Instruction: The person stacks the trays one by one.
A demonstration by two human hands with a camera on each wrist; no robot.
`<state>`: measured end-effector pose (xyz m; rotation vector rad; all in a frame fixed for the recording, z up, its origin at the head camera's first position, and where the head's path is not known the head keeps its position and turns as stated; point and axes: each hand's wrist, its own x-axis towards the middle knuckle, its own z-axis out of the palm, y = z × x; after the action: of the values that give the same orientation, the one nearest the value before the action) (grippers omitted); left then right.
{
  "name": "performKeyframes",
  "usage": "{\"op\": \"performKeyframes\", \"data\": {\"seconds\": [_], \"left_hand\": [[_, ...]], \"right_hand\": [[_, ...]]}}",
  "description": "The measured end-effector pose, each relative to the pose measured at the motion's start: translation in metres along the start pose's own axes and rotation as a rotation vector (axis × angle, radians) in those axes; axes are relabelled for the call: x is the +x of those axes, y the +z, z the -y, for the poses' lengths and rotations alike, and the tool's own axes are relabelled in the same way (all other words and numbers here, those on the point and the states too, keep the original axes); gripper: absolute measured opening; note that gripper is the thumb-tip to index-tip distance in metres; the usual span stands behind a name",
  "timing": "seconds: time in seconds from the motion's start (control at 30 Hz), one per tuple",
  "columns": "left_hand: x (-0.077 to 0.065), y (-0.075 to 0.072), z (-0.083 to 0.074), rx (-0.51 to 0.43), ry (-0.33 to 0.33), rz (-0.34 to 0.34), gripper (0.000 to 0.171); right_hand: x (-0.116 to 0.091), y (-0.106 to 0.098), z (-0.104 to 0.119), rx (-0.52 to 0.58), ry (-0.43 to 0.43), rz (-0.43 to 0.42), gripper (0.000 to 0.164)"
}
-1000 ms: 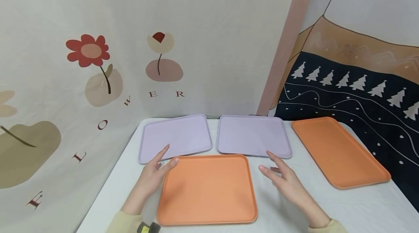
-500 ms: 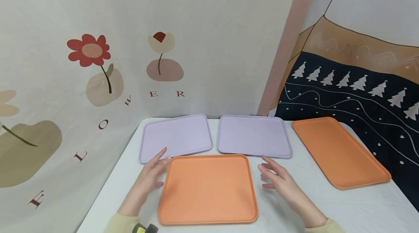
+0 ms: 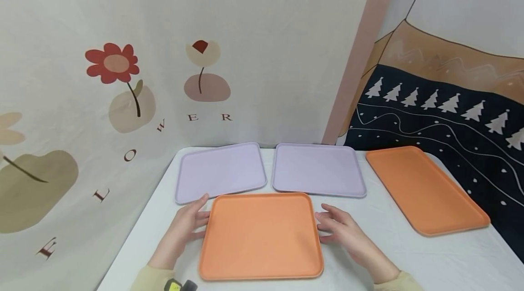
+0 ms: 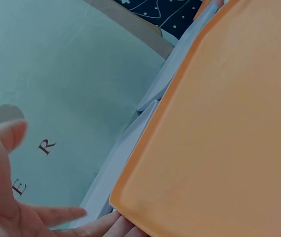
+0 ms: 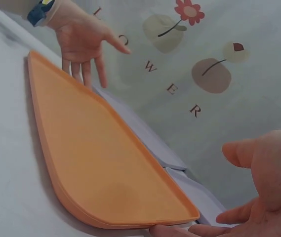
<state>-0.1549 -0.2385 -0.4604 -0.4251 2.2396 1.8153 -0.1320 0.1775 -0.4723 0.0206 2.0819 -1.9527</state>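
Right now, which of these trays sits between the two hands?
The front orange tray, between the left hand and right hand; the other orange tray lies far right, both purple trays behind.

Left sleeve [image 3: 149, 280] pale yellow, plain, seven o'clock in my head view. Right sleeve [image 3: 398, 283] same pale yellow, between four and five o'clock. Both stop short of my bare left hand [image 3: 185, 225] and right hand [image 3: 339, 228]. Dark band [image 5: 37, 15] on my left wrist [image 5: 61, 15], bluish in right-wrist view, yellow patch [image 3: 175, 287]. Dark block [image 3: 189, 286] just beside patch.
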Motion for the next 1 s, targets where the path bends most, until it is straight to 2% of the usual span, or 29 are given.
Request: {"op": "performKeyframes", "data": {"seconds": [0.2, 0.33, 0.67, 0.73, 1.0], "left_hand": [[0.004, -0.003, 0.005, -0.013, -0.044, -0.014, 0.096], [0.006, -0.004, 0.006, -0.036, -0.056, 0.000, 0.096], [0.009, -0.006, 0.005, -0.073, -0.084, 0.025, 0.099], [0.009, -0.007, 0.006, -0.055, -0.079, 0.033, 0.093], [0.010, -0.007, 0.014, 0.044, 0.005, 0.018, 0.048]], "right_hand": [[0.005, -0.002, -0.004, 0.028, 0.046, 0.015, 0.074], [0.007, -0.005, -0.006, 0.034, 0.068, 0.044, 0.071], [0.010, -0.008, -0.008, 0.019, 0.068, 0.101, 0.069], [0.012, -0.008, -0.009, 0.020, 0.062, 0.106, 0.066], [0.018, -0.010, -0.015, -0.011, 0.022, 0.116, 0.054]]}}
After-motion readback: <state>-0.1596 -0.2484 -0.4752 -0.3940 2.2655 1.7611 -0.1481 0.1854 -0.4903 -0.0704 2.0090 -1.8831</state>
